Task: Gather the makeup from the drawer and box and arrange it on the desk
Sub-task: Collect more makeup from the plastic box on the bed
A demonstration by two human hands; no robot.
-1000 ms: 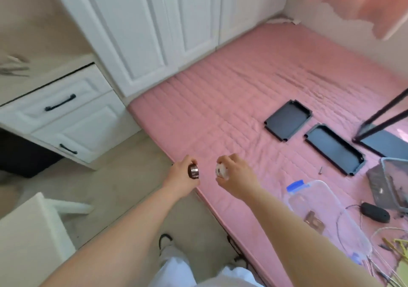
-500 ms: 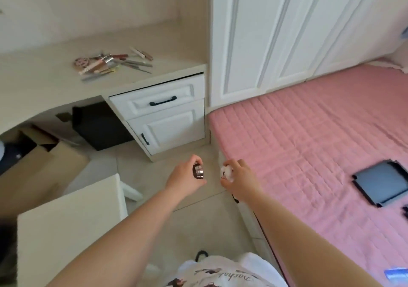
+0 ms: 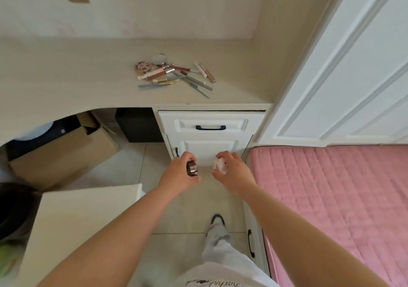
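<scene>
Both bare forearms extend forward, hands level and near each other. Left hand [image 3: 180, 172] has fingers curled around a small dark round object; right hand [image 3: 231, 173] grips a small white one.

The desk [image 3: 66, 75] spans the upper left of the frame, with a heap of makeup [image 3: 174, 75] lying on it near its right end. Below that end sits the drawer [image 3: 210, 124], and a cardboard box [image 3: 66, 152] stands under the desk at left. The bed [image 3: 331, 198] fills the lower right. At centre, the left hand [image 3: 180, 172] and right hand [image 3: 231, 172] are side by side before the drawer, each holding a small item.
</scene>
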